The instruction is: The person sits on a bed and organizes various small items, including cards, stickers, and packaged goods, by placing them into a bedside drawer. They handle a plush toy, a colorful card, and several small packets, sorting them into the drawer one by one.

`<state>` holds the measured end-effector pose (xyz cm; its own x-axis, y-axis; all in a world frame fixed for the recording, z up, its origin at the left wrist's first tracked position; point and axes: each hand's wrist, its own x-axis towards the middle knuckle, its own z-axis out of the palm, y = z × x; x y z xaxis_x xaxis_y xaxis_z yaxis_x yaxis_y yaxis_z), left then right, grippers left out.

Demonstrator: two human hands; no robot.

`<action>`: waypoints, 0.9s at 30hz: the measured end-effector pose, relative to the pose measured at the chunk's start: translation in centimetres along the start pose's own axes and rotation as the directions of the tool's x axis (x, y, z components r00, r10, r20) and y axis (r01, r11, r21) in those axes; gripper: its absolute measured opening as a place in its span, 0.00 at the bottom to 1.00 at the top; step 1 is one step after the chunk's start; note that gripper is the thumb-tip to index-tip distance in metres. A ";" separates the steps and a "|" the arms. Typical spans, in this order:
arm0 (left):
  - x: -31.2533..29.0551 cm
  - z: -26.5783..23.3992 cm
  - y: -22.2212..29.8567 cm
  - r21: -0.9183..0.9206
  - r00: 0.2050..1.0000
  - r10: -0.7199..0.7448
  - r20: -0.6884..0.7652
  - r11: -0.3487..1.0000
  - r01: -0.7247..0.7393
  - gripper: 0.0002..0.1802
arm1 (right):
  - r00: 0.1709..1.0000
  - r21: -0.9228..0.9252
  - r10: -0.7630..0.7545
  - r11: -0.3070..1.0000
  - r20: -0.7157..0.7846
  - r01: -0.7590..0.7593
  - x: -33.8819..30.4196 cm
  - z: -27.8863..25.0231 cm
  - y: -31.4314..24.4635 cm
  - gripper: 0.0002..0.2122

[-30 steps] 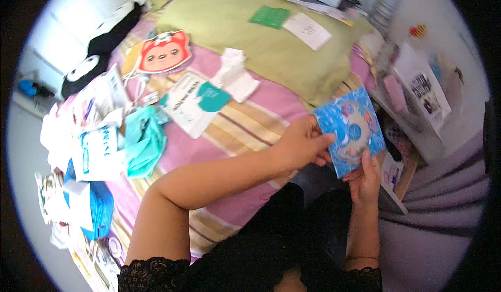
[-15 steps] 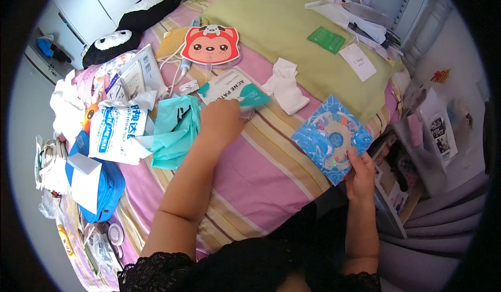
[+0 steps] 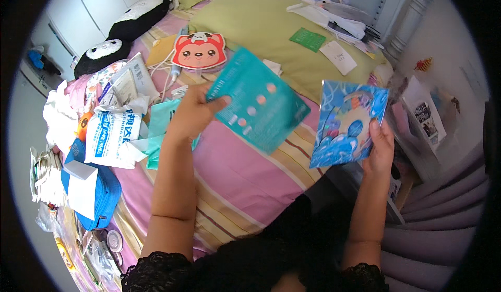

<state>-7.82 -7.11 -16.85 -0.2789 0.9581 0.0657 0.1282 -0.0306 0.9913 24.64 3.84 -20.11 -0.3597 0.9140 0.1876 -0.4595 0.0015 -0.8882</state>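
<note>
Pinched at its left edge, a teal flat packet of patches (image 3: 263,101) with a few pale dots on it is held up over the bed by my left hand (image 3: 194,109). The thumb lies on its front face. To the right, my right hand (image 3: 380,143) grips a blue patterned square packet (image 3: 347,122) by its right edge, tilted up off the bed. The two packets are apart. A white cloth (image 3: 272,67) is mostly hidden behind the teal packet. A teal plastic bag (image 3: 159,132) lies beside my left wrist.
A red cartoon-face board (image 3: 199,51) and a green pillow (image 3: 250,20) are at the back. On the pillow lie a green packet (image 3: 308,39) and a white card (image 3: 338,57). White plastic bags (image 3: 112,138) and a blue case (image 3: 107,198) crowd the left. An open drawer (image 3: 404,187) stands right.
My left hand has lifted the patch packet off the bed, turning its teal face into view. My right hand has raised and tilted the blue packet more upright.
</note>
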 end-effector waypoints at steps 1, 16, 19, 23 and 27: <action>-0.1 0.8 -0.5 0.009 0.997 0.017 0.081 1.000 -0.018 0.11 | 0.997 -0.038 -0.015 0.999 0.076 0.018 0.4 -0.5 -0.3 0.12; -2.7 15.9 -5.2 -0.500 0.970 -0.044 0.241 0.851 0.163 0.23 | 0.963 -0.167 0.092 0.976 -0.252 -0.137 -3.2 0.0 6.7 0.21; -2.1 16.7 -4.5 -0.491 0.957 -0.088 0.278 0.843 0.220 0.23 | 0.977 -0.287 -0.122 0.955 -0.173 0.069 -4.5 -1.0 5.7 0.24; -2.4 18.6 -3.9 -0.558 0.910 -0.153 0.385 0.747 0.361 0.22 | 0.795 0.206 0.361 0.932 -0.486 -0.297 -8.5 -8.0 4.2 0.25; -1.2 22.6 -3.5 -0.458 0.804 -0.284 0.522 0.702 0.545 0.21 | 0.404 0.746 0.691 0.665 -0.599 -0.031 -13.8 -20.5 6.9 0.16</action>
<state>13.59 -1.73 -22.93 0.2363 0.9279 -0.2883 -0.4985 0.3704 0.7838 43.08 -0.42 -37.46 0.0233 0.6132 -0.7896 -0.9004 -0.3303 -0.2831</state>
